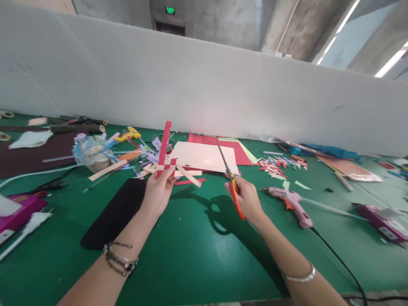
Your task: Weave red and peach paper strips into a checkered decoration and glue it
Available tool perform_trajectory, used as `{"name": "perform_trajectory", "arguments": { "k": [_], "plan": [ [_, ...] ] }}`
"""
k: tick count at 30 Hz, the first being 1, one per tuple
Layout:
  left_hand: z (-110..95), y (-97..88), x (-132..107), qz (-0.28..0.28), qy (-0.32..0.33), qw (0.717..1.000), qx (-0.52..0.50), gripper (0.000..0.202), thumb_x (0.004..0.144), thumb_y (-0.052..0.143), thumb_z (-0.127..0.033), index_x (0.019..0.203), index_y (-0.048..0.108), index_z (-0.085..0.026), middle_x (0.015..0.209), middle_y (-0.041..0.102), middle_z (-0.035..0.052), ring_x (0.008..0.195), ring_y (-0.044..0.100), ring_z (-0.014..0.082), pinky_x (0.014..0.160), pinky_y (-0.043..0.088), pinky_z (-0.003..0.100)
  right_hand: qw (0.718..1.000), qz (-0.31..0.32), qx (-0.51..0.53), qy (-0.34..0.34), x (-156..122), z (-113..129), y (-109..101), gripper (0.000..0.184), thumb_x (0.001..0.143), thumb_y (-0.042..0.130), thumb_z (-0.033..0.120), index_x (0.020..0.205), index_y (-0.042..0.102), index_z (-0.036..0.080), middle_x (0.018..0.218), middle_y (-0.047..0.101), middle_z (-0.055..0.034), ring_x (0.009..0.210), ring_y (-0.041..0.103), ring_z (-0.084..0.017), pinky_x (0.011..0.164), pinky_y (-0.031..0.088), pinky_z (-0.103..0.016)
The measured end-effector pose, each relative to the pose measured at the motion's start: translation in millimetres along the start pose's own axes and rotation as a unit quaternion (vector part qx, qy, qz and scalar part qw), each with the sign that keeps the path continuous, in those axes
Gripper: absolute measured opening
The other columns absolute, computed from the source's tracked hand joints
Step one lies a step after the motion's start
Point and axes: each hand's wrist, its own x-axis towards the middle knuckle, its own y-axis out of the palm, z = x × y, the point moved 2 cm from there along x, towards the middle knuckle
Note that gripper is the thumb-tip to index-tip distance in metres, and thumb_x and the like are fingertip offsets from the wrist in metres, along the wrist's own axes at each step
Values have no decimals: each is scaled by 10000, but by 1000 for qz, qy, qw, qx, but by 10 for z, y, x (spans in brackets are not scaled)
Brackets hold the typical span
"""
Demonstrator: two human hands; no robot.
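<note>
My left hand (161, 187) pinches a piece woven from red and cream paper strips (165, 165). One long red strip (165, 142) stands up from it, and cream strips stick out to the right. In my right hand (247, 195) is a pair of scissors (235, 191) with orange handles, its blades pointing up and away, apart from the woven paper. The blades look nearly together. Behind both hands lie a cream sheet (204, 155) and red sheets (244, 155) of paper.
A pink glue gun (295, 202) lies right, with a purple power strip (382, 223) beyond. Small woven paper pieces (277, 165) sit behind it. At left are a black tablet-like slab (116, 212), a yellow glue gun (129, 134) and paper scraps (148, 157). A white partition (204, 85) stands behind.
</note>
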Motion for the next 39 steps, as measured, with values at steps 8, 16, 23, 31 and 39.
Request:
{"name": "perform_trajectory", "arguments": {
  "k": [8, 16, 23, 31, 39],
  "plan": [
    [-89, -26, 26, 27, 31, 999, 5, 244, 533, 757, -243, 705, 601, -171, 672, 618, -34, 685, 581, 118, 600, 478, 215, 1000, -7, -9, 16, 4, -6, 5, 378, 808, 389, 487, 574, 266, 219, 529, 394, 34, 478, 323, -103, 479, 238, -219],
    [-91, -41, 9, 44, 88, 982, 163, 247, 620, 699, -288, 801, 581, -166, 691, 619, -17, 651, 591, 137, 637, 474, 254, 999, 8, -31, 27, 0, -5, 27, 381, 812, 398, 491, 580, 273, 215, 552, 443, 21, 492, 356, -111, 490, 246, -220],
    [-113, -10, -54, 90, 103, 960, 245, 263, 623, 710, -292, 830, 604, -171, 692, 620, -16, 640, 575, 125, 613, 453, 216, 999, 6, -37, 27, 1, 12, 15, 377, 816, 403, 484, 574, 298, 214, 554, 453, 17, 494, 367, -111, 489, 254, -226],
    [-74, -37, -39, 76, 60, 944, 317, 162, 604, 735, -278, 684, 673, -151, 651, 657, 29, 625, 601, 165, 568, 445, 231, 997, 21, -64, 45, 14, 12, 2, 384, 819, 402, 498, 574, 346, 207, 566, 486, 7, 498, 390, -115, 480, 245, -226],
    [-106, -26, -35, 88, 89, 951, 282, 255, 625, 722, -343, 747, 576, -173, 709, 646, 18, 672, 651, 187, 585, 483, 247, 981, 110, -143, 66, 7, -12, 60, 395, 803, 437, 508, 562, 382, 199, 559, 508, -5, 469, 413, -116, 465, 209, -229]
  ]
}}
